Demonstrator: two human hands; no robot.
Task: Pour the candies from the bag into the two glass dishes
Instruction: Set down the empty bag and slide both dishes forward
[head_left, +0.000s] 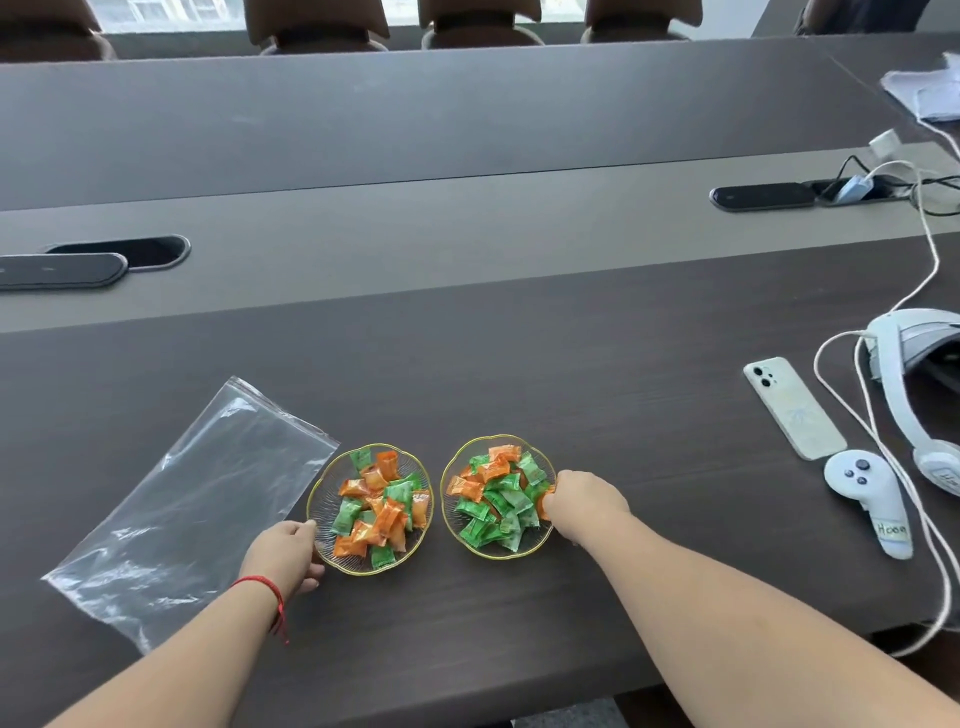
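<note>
Two gold-rimmed glass dishes stand side by side on the dark table, both holding orange and green wrapped candies. My left hand (288, 553) grips the near-left rim of the left dish (321, 493). My right hand (582, 501) holds the right rim of the right dish (451, 480), its fingers touching an orange candy (544, 505) at the edge. The clear zip bag (192, 512) lies flat and empty on the table to the left of the dishes, untouched.
A white phone (794, 408), a white controller (870, 499), a white headset (919, 358) and white cables (930, 244) lie at the right. Cable ports (119, 254) sit in the grey middle strip. Chairs (317, 23) line the far side.
</note>
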